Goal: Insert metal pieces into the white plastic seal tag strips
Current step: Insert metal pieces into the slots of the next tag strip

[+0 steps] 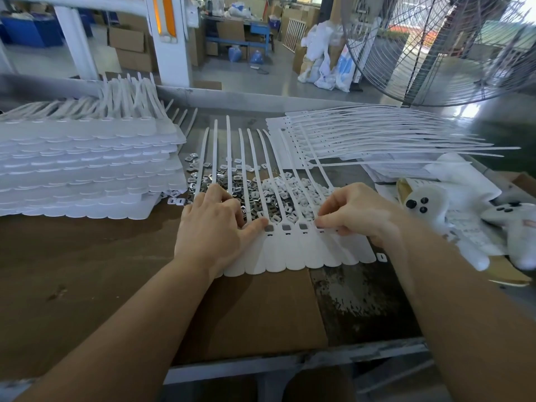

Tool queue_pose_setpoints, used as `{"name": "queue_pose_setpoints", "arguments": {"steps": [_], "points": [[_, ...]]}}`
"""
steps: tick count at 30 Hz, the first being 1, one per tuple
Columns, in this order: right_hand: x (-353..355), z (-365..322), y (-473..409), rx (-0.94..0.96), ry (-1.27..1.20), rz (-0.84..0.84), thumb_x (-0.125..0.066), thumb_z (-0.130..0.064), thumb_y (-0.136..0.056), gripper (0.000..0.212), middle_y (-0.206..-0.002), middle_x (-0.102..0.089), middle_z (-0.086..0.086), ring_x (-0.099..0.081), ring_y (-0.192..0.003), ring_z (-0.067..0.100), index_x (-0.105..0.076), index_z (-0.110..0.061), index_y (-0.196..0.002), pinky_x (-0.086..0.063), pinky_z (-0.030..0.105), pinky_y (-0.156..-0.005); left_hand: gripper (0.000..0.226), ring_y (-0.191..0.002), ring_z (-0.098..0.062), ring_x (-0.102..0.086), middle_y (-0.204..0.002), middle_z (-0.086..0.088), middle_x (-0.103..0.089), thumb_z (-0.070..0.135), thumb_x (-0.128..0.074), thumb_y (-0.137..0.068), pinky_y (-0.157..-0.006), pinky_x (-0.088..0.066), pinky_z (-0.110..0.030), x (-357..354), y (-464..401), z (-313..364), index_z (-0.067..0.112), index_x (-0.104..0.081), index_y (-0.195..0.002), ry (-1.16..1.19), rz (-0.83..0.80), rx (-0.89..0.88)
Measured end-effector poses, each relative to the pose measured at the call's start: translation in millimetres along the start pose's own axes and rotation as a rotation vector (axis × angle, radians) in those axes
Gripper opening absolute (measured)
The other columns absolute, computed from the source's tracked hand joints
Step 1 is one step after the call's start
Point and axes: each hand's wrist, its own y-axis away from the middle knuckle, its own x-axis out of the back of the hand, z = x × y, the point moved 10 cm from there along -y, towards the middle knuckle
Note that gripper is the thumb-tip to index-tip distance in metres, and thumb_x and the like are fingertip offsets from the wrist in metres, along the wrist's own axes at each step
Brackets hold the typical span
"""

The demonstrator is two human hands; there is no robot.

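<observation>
A joined row of white plastic seal tag strips (293, 253) lies on the brown cardboard, thin tails pointing away from me. Three of its sockets near the middle hold grey metal pieces (285, 226). My left hand (214, 224) rests on the row's left end, thumb pressing beside the leftmost filled socket. My right hand (356, 213) is at the row's right part, fingertips pinched down at a socket; whatever they hold is hidden. Behind the row lies a heap of loose metal pieces (229, 187) and small white caps (285, 184).
A tall stack of white seal tag sheets (87, 166) fills the left. More strips (377, 134) are fanned out at the back right. White gloves (435, 210) and papers lie on the right. A large fan (452, 47) stands behind. One loose white cap (382, 257) lies by the row.
</observation>
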Motion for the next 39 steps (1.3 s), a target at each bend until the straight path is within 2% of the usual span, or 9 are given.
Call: {"name": "queue_pose_setpoints", "arguments": {"steps": [3,7,12,17,20,24,26,32,39], "points": [[2.8,-0.5,-0.1,0.005,-0.028,-0.012,-0.078,-0.016,-0.074,0.010,-0.075,-0.068,0.001,-0.063,-0.066,0.011,-0.070,-0.013,-0.079,-0.053,0.021,-0.058,0.047,-0.101,-0.014,-0.041,-0.097,0.009,-0.036,0.074,-0.033,-0.070,-0.090,-0.029,-0.031,0.3,-0.6,0.1,0.029,-0.046,-0.063,-0.004,0.002,0.000],[0.4,-5.8,0.9,0.026,-0.012,0.013,-0.073,-0.008,-0.076,0.005,-0.068,-0.065,0.004,-0.057,-0.057,0.012,-0.068,-0.007,-0.078,-0.051,0.022,-0.054,0.045,-0.100,-0.013,-0.040,-0.096,0.010,-0.035,0.074,-0.032,-0.069,-0.089,-0.029,-0.031,0.6,-0.7,0.4,0.031,-0.042,-0.061,-0.005,0.003,-0.004],[-5.6,-40.3,4.6,0.222,0.040,0.133,-0.069,-0.008,-0.079,0.011,-0.066,-0.062,-0.004,-0.056,-0.057,0.007,-0.067,-0.015,-0.071,-0.042,0.015,-0.049,0.048,-0.101,-0.014,-0.042,-0.097,0.009,-0.035,0.074,-0.034,-0.071,-0.090,-0.031,-0.032,0.7,-0.5,0.3,0.029,-0.048,-0.064,-0.014,0.009,-0.005],[-29.6,-73.4,7.7,0.387,0.104,0.140,-0.067,-0.011,-0.081,0.007,-0.077,-0.062,-0.007,-0.056,-0.070,0.007,-0.070,-0.016,-0.082,-0.046,0.019,-0.065,0.050,-0.102,-0.014,-0.041,-0.097,0.010,-0.034,0.076,-0.031,-0.069,-0.093,-0.032,-0.033,0.9,-0.1,1.1,0.029,-0.047,-0.065,-0.025,0.011,0.001],[-43.3,-80.0,5.4,0.410,0.206,0.129,-0.065,-0.010,-0.081,0.014,-0.073,-0.050,-0.017,-0.048,-0.068,0.003,-0.072,-0.019,-0.090,-0.038,0.015,-0.060,0.049,-0.102,-0.014,-0.041,-0.097,0.010,-0.034,0.075,-0.031,-0.069,-0.092,-0.032,-0.033,1.2,-0.3,0.5,0.029,-0.047,-0.066,-0.032,0.016,0.003],[-48.1,-78.3,0.2,0.355,0.285,0.165,-0.061,-0.005,-0.082,0.026,-0.098,-0.065,-0.004,-0.058,-0.087,0.012,-0.072,-0.019,-0.102,-0.047,0.024,-0.077,0.046,-0.104,-0.015,-0.042,-0.097,0.010,-0.034,0.073,-0.034,-0.071,-0.092,-0.032,-0.033,0.3,-0.4,0.5,0.029,-0.047,-0.066,-0.032,0.014,-0.003],[-47.4,-79.5,-0.3,0.341,0.316,0.194,-0.061,-0.006,-0.082,0.025,-0.102,-0.067,-0.002,-0.062,-0.092,0.016,-0.073,-0.020,-0.099,-0.050,0.028,-0.080,0.046,-0.104,-0.015,-0.042,-0.097,0.010,-0.033,0.073,-0.033,-0.071,-0.093,-0.031,-0.034,-0.2,-0.4,0.5,0.029,-0.046,-0.065,-0.031,0.005,-0.001],[-47.0,-76.8,-2.9,0.304,0.327,0.229,-0.061,-0.008,-0.083,0.017,-0.096,-0.069,-0.001,-0.063,-0.089,0.017,-0.073,-0.020,-0.089,-0.053,0.033,-0.082,0.048,-0.106,-0.016,-0.042,-0.099,0.010,-0.032,0.074,-0.030,-0.069,-0.095,-0.031,-0.035,-1.0,-0.8,0.9,0.029,-0.047,-0.067,-0.047,-0.016,0.005],[-47.6,-76.7,-2.2,0.322,0.296,0.205,-0.062,-0.010,-0.086,0.013,-0.096,-0.068,-0.001,-0.064,-0.084,0.017,-0.070,-0.019,-0.088,-0.053,0.036,-0.082,0.051,-0.107,-0.016,-0.042,-0.099,0.010,-0.032,0.075,-0.030,-0.069,-0.096,-0.031,-0.036,-1.4,-1.4,0.5,0.028,-0.050,-0.069,-0.059,-0.018,0.010]]}}
